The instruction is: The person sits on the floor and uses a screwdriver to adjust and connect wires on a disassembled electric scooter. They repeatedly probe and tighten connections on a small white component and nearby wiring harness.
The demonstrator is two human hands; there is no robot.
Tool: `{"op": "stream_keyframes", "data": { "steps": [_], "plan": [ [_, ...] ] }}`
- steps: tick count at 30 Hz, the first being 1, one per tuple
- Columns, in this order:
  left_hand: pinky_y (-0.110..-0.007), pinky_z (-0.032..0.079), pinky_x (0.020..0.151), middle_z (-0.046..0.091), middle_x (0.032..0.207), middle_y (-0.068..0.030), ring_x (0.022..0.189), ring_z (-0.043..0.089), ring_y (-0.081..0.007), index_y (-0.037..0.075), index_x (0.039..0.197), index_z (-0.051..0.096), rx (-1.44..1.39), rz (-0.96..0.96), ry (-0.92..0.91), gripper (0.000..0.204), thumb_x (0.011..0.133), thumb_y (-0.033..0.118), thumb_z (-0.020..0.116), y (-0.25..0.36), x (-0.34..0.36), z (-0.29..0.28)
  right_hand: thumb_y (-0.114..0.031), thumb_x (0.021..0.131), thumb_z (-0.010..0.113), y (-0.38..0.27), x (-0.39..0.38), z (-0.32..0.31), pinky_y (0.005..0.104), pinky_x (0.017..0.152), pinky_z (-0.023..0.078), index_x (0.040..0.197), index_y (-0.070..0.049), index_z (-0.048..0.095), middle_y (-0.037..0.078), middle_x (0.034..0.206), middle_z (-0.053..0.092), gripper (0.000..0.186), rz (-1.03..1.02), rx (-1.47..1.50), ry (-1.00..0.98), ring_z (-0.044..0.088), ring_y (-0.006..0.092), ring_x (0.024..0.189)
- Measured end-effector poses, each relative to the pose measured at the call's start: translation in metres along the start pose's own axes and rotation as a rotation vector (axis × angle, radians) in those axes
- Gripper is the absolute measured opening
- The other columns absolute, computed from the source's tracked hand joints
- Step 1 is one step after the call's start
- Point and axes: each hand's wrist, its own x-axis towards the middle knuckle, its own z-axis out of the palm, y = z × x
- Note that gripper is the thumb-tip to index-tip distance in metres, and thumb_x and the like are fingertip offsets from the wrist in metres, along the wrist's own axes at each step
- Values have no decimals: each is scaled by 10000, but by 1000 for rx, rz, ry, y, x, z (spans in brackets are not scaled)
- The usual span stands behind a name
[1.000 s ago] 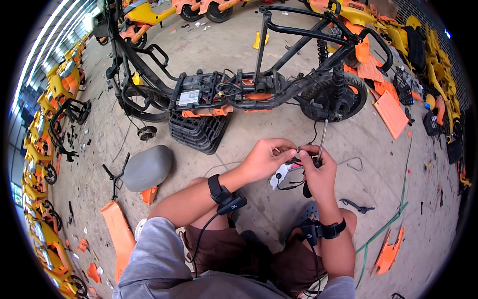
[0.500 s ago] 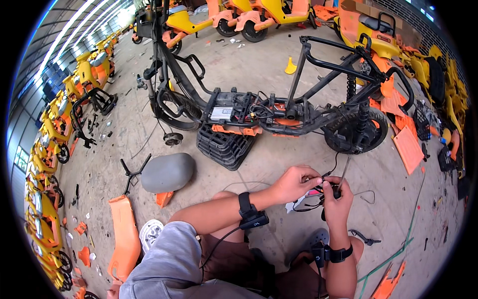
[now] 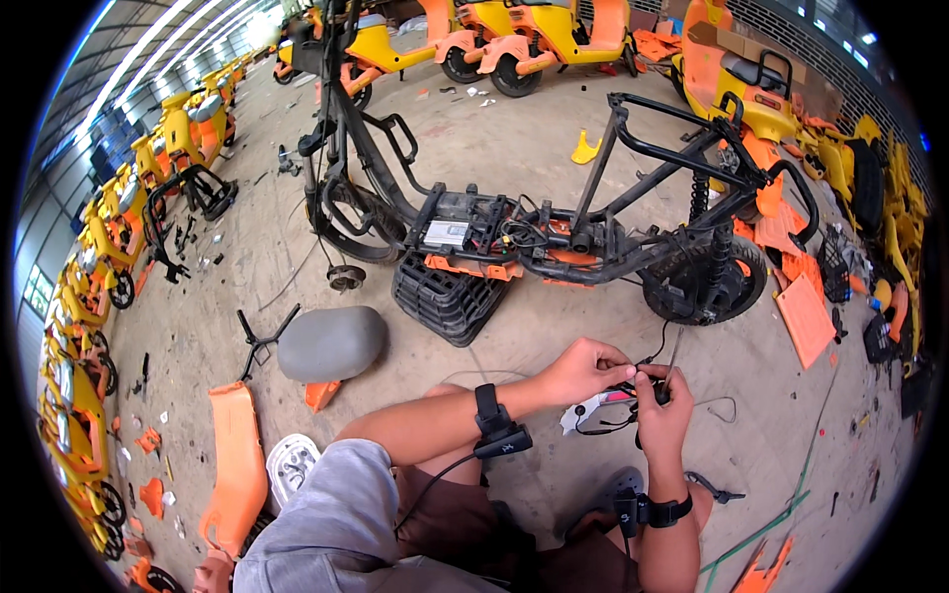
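Note:
My left hand [image 3: 585, 374] is closed, its thumb and fingertips pinching a thin black cable [image 3: 660, 346]. That cable runs up toward the rear wheel [image 3: 704, 282] of a stripped black scooter frame [image 3: 633, 188]. Close against it, my right hand [image 3: 664, 415] is closed round a screwdriver [image 3: 675, 348], its thin metal shaft pointing up and its dark handle mostly hidden by the fingers. The right thumb and index finger also press on the cable. Several black wire ends [image 3: 605, 427] hang under the hands, above a white and pink piece [image 3: 583, 410] on the floor.
A grey seat [image 3: 332, 343], a black basket [image 3: 450, 301] and a long orange panel [image 3: 237, 465] lie left of centre. Orange and yellow body parts [image 3: 806, 316] pile up at right. Yellow scooters [image 3: 554, 40] stand behind, others along the left. A green strap [image 3: 761, 529] lies lower right.
The view has tilted slightly, so the scooter frame sits a little lower. Both hands stay together on the cable, with the screwdriver still in the right; their fingers have shifted only slightly.

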Motion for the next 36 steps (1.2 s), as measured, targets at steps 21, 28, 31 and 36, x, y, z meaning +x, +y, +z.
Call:
{"op": "stream_keyframes", "data": {
  "steps": [21,28,31,36],
  "plan": [
    [-260,523,455,624,730,-57,515,580,-103,-60,990,686,-79,-275,-72,311,931,244,655,-1,3,-23,-50,845,586,24,7,21,308,707,473,965,17,663,122,819,664,158,1,-130,-47,609,191,747],
    [-264,524,454,622,689,-59,494,564,-91,-75,952,707,-4,-145,-60,264,910,184,675,-4,5,-13,-28,842,571,19,0,15,303,708,470,936,29,649,117,821,646,135,-12,-133,6,603,193,752],
    [-259,513,447,624,669,-56,478,552,-85,-61,949,717,9,-135,-73,250,902,182,684,2,8,-10,-17,828,573,21,2,10,307,691,460,909,26,645,120,836,639,116,-2,-145,19,598,202,748],
    [-239,440,423,643,682,-40,479,517,-59,-34,996,724,-8,-98,-81,245,908,192,684,15,3,5,6,808,566,2,3,-2,317,669,449,863,28,631,108,807,604,87,-26,-153,65,579,215,719]
  ]
}}
